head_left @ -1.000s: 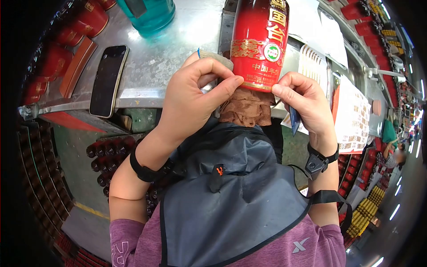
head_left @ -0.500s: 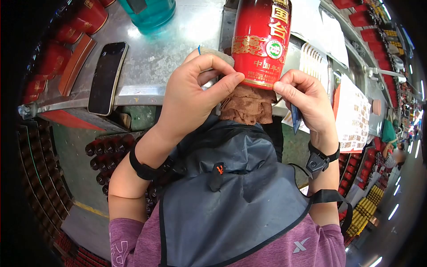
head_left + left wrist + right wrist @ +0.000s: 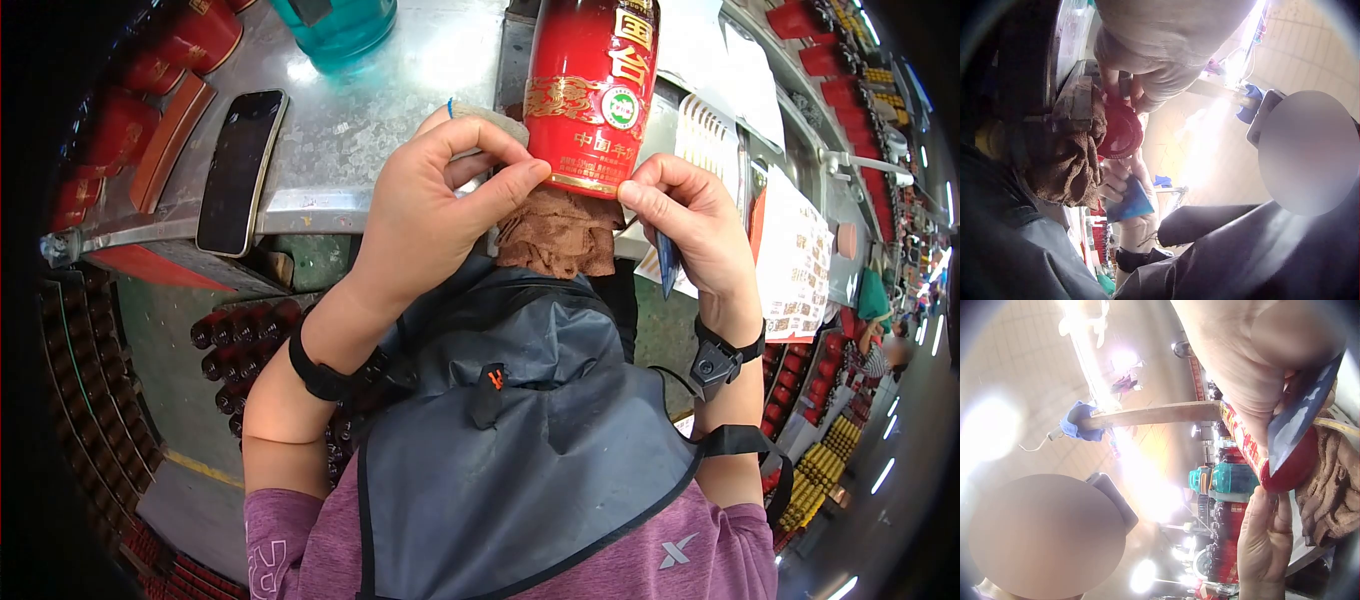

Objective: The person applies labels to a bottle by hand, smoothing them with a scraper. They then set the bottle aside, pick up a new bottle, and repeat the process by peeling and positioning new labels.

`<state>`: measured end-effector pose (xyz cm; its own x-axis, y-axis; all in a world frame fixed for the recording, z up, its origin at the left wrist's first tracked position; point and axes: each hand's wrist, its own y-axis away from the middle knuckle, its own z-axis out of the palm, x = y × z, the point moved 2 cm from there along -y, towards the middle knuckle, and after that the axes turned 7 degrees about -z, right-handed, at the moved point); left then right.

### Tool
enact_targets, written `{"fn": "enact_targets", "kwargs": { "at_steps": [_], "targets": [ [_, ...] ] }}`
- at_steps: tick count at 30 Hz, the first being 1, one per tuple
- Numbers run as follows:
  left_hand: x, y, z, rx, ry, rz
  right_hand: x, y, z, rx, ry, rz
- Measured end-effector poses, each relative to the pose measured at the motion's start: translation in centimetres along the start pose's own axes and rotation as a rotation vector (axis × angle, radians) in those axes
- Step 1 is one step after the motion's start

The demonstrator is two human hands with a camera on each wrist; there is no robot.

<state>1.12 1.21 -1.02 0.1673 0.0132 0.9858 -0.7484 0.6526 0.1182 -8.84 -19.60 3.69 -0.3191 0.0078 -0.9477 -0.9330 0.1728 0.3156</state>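
A red bottle [image 3: 590, 100] with gold characters lies on a folded brown cloth [image 3: 555, 240], base towards the person. At the base's left edge, the left hand [image 3: 445, 195] pinches with thumb and index finger. Opposite it, the right hand [image 3: 695, 220] pinches the right edge, a dark blue flat piece [image 3: 668, 264] tucked under its curled fingers. The round red base [image 3: 1121, 131] shows between both hands in the left wrist view. In the right wrist view the blue piece [image 3: 1304, 412] partly covers the bottle [image 3: 1300, 462]. Whatever lies between the fingertips is too small to tell.
A phone [image 3: 241, 172] and a teal container [image 3: 345, 35] stand or lie on the metal table [image 3: 320, 150] at left, beside a reddish-brown strip [image 3: 173, 148] and red containers. Printed sheets [image 3: 792, 255] are at right. Dark bottles [image 3: 240, 340] fill racks below.
The bottle has shifted slightly right and up in the head view, and the fingertips of both hands have moved with it. Both hands keep their pinch at the base.
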Motion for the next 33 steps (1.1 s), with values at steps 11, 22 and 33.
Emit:
{"fn": "enact_targets", "kwargs": {
  "at_steps": [11, 22, 33],
  "targets": [
    [-1.4, -0.3, -0.7, 0.12, 0.051, 0.068, 0.2, 0.0, -0.3, -0.014, 0.041, -0.023],
    [-0.3, -1.0, 0.1, 0.232, -0.624, 0.403, 0.7, 0.1, -1.5, 0.035, 0.122, 0.045],
    [-0.5, -0.7, 0.2, 0.146, -0.302, 0.286, 1.5, -0.3, -2.2, 0.039, 0.141, 0.068]
  ]
}}
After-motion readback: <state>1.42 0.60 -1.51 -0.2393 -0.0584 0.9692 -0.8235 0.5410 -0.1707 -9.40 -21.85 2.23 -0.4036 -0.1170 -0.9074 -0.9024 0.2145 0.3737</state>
